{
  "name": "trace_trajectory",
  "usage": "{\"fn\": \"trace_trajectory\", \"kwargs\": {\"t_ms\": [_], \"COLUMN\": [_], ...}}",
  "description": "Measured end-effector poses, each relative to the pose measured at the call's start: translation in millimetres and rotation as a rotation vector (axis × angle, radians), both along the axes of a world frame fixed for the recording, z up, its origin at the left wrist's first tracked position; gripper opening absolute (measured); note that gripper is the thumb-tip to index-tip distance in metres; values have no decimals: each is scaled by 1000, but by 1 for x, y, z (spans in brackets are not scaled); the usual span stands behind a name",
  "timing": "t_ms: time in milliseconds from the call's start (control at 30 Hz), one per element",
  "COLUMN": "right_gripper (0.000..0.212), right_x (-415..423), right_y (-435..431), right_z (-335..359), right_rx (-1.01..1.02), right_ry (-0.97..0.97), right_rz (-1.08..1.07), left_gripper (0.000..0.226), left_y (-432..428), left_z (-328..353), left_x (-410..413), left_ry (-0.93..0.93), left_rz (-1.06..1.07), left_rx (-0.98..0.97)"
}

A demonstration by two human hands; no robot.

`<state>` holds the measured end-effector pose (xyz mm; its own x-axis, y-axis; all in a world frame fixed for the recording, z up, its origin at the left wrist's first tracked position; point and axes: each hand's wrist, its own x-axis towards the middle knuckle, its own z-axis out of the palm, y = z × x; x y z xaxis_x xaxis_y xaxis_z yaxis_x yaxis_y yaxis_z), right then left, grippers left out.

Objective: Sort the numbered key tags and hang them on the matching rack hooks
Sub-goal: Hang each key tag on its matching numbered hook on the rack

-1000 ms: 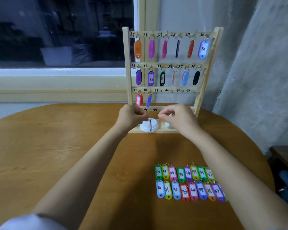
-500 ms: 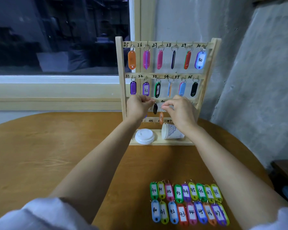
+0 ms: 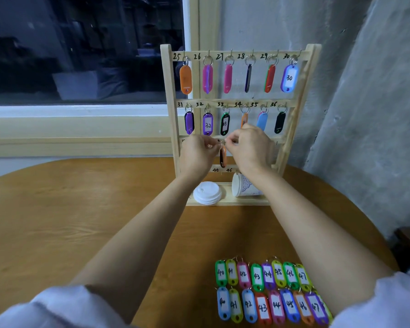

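Note:
A wooden key rack stands at the table's far edge, with hooks numbered from 25 up. Its top two rows carry hanging tags. At the third bar, my left hand and my right hand are close together, both pinching the ring of a black and orange tag pair that hangs between them. My hands hide the third row's other hooks. Near me on the table lie two rows of coloured tags numbered 40 to 47.
A white cup lid and a paper cup on its side lie on the rack's base. A round wooden table carries everything. A window sill runs behind on the left; a grey wall rises on the right.
Both hands rose from the rack's base near the lid to the third bar, carrying the black and orange tags. The camera view shifted downward, so the rack sits lower in frame.

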<state>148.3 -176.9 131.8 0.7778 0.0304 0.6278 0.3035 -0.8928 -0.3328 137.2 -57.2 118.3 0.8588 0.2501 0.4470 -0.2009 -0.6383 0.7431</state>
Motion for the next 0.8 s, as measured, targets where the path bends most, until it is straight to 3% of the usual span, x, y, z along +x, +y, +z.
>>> {"fn": "trace_trajectory", "kwargs": {"t_ms": [133, 267, 600, 800], "right_gripper": [17, 14, 15, 13], "right_x": [-5, -27, -113, -140], "right_y": [-4, -15, -37, -48], "right_z": [-6, -18, -86, -106], "right_rx": [-108, -74, -63, -56], "right_ry": [-8, 57, 410, 462], "right_rz": [14, 84, 268, 281], "left_gripper": [13, 13, 17, 20], "left_y": [8, 16, 30, 20], "left_z": [-6, -25, -114, -131], "left_x": [-10, -29, -109, -136], "left_ry": [-9, 96, 432, 395], "left_rz": [3, -20, -298, -378], "left_rx": [114, 157, 253, 303]}}
